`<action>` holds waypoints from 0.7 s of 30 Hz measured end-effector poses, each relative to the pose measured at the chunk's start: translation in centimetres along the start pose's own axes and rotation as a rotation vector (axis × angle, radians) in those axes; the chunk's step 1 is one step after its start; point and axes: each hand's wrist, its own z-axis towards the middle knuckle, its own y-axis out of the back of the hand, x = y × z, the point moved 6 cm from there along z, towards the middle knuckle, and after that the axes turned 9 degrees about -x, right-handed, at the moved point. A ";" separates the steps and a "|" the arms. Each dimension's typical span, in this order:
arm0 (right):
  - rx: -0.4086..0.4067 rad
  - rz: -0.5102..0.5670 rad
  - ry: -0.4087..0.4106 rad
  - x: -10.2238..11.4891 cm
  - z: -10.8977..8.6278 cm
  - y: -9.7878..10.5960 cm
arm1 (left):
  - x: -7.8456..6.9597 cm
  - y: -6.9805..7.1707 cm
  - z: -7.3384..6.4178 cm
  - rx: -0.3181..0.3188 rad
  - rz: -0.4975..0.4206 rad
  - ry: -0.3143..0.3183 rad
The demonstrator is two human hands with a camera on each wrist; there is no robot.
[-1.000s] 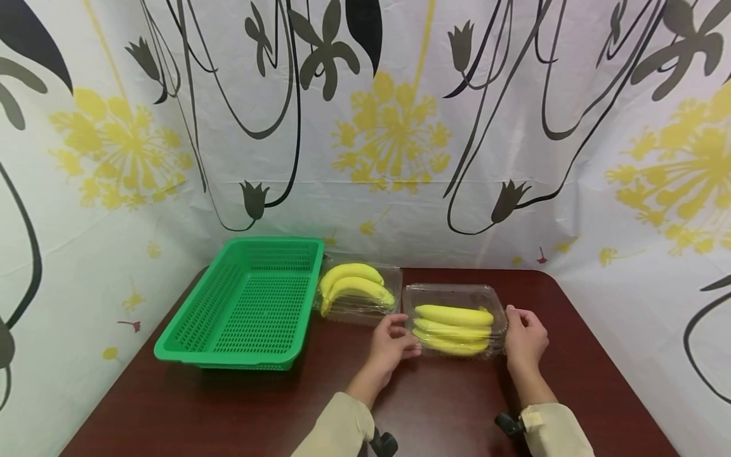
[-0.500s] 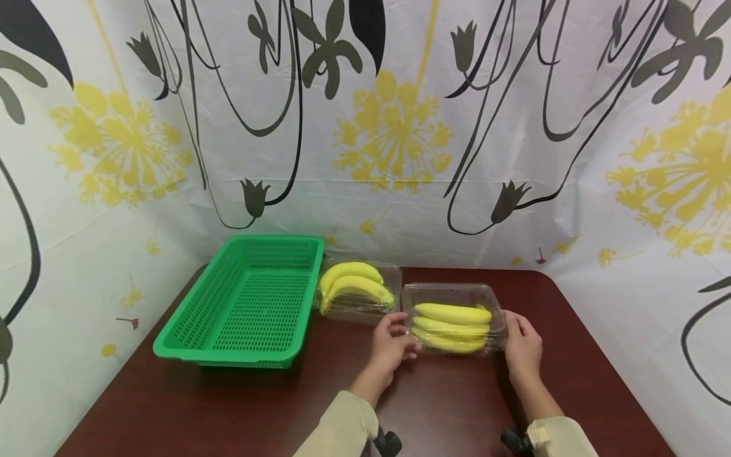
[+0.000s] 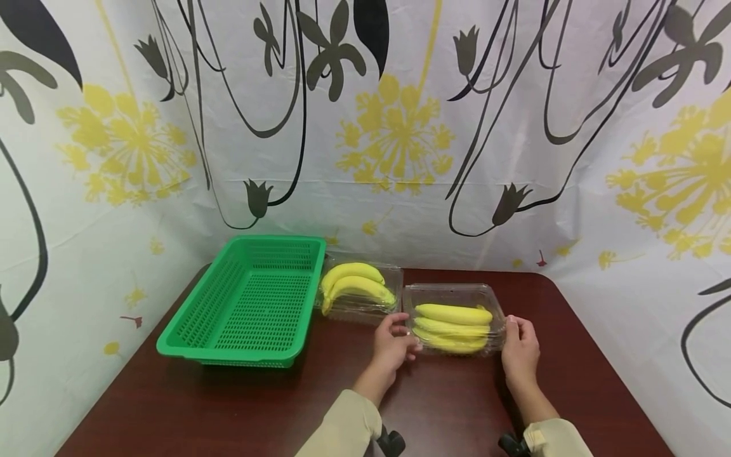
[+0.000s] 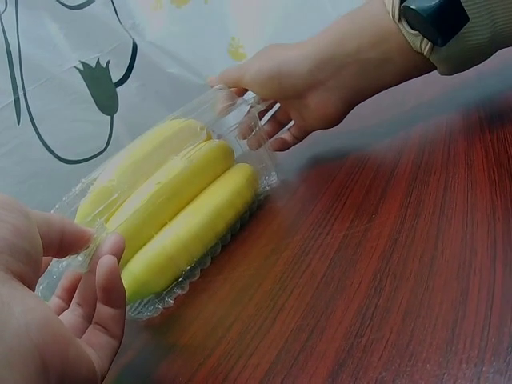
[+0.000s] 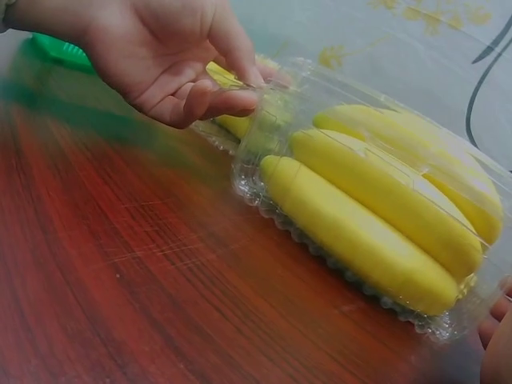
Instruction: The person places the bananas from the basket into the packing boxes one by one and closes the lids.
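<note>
A clear plastic clamshell box [image 3: 451, 293] holds three yellow bananas [image 3: 454, 314] lying side by side. At its left end my left hand [image 3: 391, 346] pinches the rim, with thumb and fingertips meeting on the thin plastic edge in the left wrist view. My right hand [image 3: 521, 352] grips the opposite end; the left wrist view has its thumb on top and its other fingers below the rim. The lid lies down over the bananas [image 5: 360, 232]. Only a small part of my right hand [image 5: 498, 336] shows in the right wrist view.
Left of the held box stands another clear box [image 3: 394, 273] with bananas [image 3: 360, 287] in it. A green perforated basket [image 3: 228, 357] sits beside that one at the left. The dark red table [image 3: 445, 406] ends at a patterned curtain [image 3: 365, 158] behind.
My right hand has slid slightly down along the box's right end, toward the near side. My left hand stays at the left rim, and the box has hardly moved.
</note>
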 end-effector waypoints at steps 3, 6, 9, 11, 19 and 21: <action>-0.014 0.002 0.003 -0.1 0.0 0.1 | -0.1 0.0 -0.1 -0.012 0.011 -0.006; -0.003 0.008 0.002 -0.1 0.0 0.1 | -0.2 -0.1 -0.2 -0.023 0.015 -0.007; 0.040 0.015 -0.013 -0.2 -0.1 0.2 | -0.3 -0.2 -0.2 -0.032 0.013 -0.013; 0.084 0.030 -0.033 -0.4 -0.2 0.2 | -0.3 -0.2 -0.2 -0.037 0.009 -0.016; 0.180 0.081 -0.083 -0.9 -0.3 0.5 | -0.3 -0.3 -0.3 -0.067 0.023 -0.016; 0.181 0.073 -0.083 -0.9 -0.3 0.6 | -0.3 -0.3 -0.4 -0.072 0.026 -0.010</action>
